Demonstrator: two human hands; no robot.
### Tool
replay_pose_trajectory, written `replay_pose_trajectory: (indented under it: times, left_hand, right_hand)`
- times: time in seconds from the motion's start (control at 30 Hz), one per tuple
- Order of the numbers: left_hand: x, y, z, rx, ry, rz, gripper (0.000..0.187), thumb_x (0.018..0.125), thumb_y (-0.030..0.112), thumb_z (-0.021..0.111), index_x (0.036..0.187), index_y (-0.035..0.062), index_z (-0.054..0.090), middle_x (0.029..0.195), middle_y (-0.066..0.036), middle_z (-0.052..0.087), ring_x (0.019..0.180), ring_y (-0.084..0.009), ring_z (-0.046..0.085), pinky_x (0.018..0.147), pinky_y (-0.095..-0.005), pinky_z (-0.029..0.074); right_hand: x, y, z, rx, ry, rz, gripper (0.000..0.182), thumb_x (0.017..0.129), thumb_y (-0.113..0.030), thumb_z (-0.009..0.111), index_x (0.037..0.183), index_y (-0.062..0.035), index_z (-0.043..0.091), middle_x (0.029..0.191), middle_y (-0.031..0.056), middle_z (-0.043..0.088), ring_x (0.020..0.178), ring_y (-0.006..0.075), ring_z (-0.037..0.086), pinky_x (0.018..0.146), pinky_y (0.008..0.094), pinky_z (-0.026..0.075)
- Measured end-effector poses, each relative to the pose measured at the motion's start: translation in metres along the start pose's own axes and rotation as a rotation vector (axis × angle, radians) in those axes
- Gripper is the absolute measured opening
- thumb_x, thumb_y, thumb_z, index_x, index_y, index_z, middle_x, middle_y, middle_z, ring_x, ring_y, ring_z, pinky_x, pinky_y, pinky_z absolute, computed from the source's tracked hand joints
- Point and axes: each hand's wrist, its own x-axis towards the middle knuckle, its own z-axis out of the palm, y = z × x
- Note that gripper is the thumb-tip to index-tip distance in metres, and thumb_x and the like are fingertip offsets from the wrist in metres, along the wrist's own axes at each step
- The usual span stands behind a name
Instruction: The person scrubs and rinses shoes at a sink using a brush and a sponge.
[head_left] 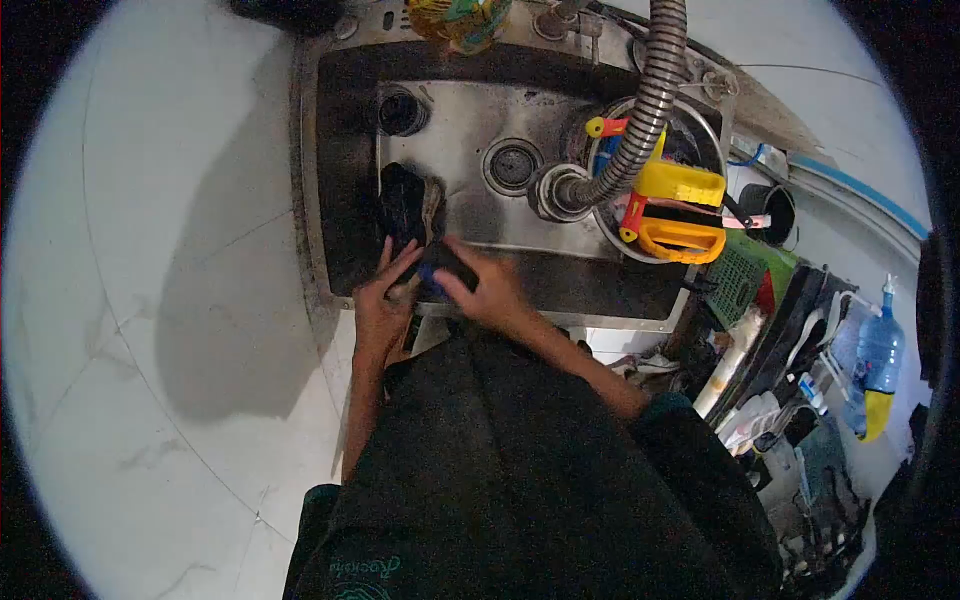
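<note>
Dark clothing (480, 470) fills six o'clock. Just beyond it, the right hand (490, 285) closes round a dark, blue-marked object (453, 264); the left hand (384, 303) lays its fingers at the near end of the dark shoe (402, 195), and whether they grip it I cannot tell. That shoe lies in the sink (460, 115), between eleven and twelve from the hands. Firm left-hand steadying and even right-hand pressure would probably serve best. Farther out, the drain (513, 167) sits at one o'clock.

Our left hand (380, 308) points forward, fingers parted; our right hand (488, 287) curls in a grip beside it, forearm (585, 368) slanting inward.
</note>
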Motion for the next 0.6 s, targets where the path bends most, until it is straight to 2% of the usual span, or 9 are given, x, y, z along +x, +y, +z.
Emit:
replay_pose_trajectory:
  times: [0.03, 0.13, 0.23, 0.33, 0.43, 0.5, 0.6]
  left_hand:
    - [-0.005, 0.000, -0.002, -0.008, -0.016, -0.011, 0.054, 0.076, -0.011, 0.061, 0.125, 0.0105, 0.062, 0.133, -0.011, 0.058, 0.138, -0.0302, 0.036, 0.112, -0.0423, 0.032]
    - [-0.010, -0.003, -0.002, -0.055, -0.040, -0.022, 0.052, 0.077, -0.008, 0.061, 0.126, 0.0093, 0.062, 0.133, -0.011, 0.057, 0.138, -0.0296, 0.036, 0.112, -0.0425, 0.031]
    - [0.000, -0.013, -0.005, -0.070, -0.030, -0.002, 0.051, 0.078, -0.006, 0.061, 0.127, 0.0087, 0.061, 0.134, -0.011, 0.057, 0.138, -0.0289, 0.036, 0.112, -0.0425, 0.030]
    - [-0.007, -0.014, -0.001, -0.092, -0.054, -0.002, 0.047, 0.080, -0.003, 0.064, 0.126, 0.0077, 0.061, 0.134, -0.012, 0.056, 0.137, -0.0284, 0.037, 0.112, -0.0426, 0.031]
    - [-0.005, -0.014, -0.008, -0.124, -0.014, -0.034, 0.045, 0.081, 0.000, 0.067, 0.125, 0.0063, 0.061, 0.133, -0.013, 0.057, 0.136, -0.0282, 0.039, 0.112, -0.0429, 0.031]
    - [0.001, -0.009, -0.004, -0.148, -0.025, -0.037, 0.045, 0.080, -0.001, 0.067, 0.125, 0.0061, 0.061, 0.133, -0.013, 0.057, 0.136, -0.0281, 0.039, 0.112, -0.0431, 0.031]
    - [0.004, -0.015, -0.005, -0.116, 0.024, -0.011, 0.045, 0.080, -0.003, 0.066, 0.125, 0.0053, 0.061, 0.132, -0.013, 0.057, 0.135, -0.0280, 0.040, 0.112, -0.0422, 0.031]
  right_hand:
    - [-0.008, -0.004, 0.002, -0.005, 0.010, -0.081, 0.051, 0.088, -0.032, 0.066, 0.125, 0.0010, 0.056, 0.109, 0.0255, 0.065, 0.098, 0.0389, 0.066, 0.083, 0.0424, 0.052]
    - [0.011, 0.013, -0.004, 0.006, -0.016, 0.253, 0.052, 0.086, -0.034, 0.067, 0.123, 0.0019, 0.058, 0.112, 0.0266, 0.063, 0.102, 0.0396, 0.064, 0.086, 0.0429, 0.051]
    - [0.003, 0.017, 0.008, -0.071, 0.084, -0.119, 0.054, 0.085, -0.033, 0.070, 0.127, -0.0007, 0.058, 0.103, 0.0264, 0.067, 0.095, 0.0340, 0.068, 0.081, 0.0387, 0.052]
    - [0.032, 0.038, -0.001, -0.041, -0.015, 0.203, 0.054, 0.085, -0.035, 0.070, 0.124, 0.0006, 0.059, 0.104, 0.0266, 0.066, 0.096, 0.0340, 0.068, 0.082, 0.0389, 0.052]
    - [0.031, 0.059, 0.011, -0.075, 0.057, 0.002, 0.054, 0.087, -0.037, 0.067, 0.124, 0.0016, 0.059, 0.107, 0.0270, 0.065, 0.094, 0.0359, 0.068, 0.081, 0.0396, 0.052]
    - [0.053, 0.091, 0.018, -0.124, 0.128, 0.004, 0.054, 0.088, -0.036, 0.066, 0.126, 0.0013, 0.057, 0.107, 0.0267, 0.065, 0.096, 0.0367, 0.067, 0.082, 0.0403, 0.052]
    - [0.067, 0.091, 0.020, -0.193, 0.128, 0.057, 0.054, 0.089, -0.035, 0.065, 0.128, 0.0010, 0.056, 0.106, 0.0264, 0.066, 0.098, 0.0375, 0.066, 0.085, 0.0415, 0.051]
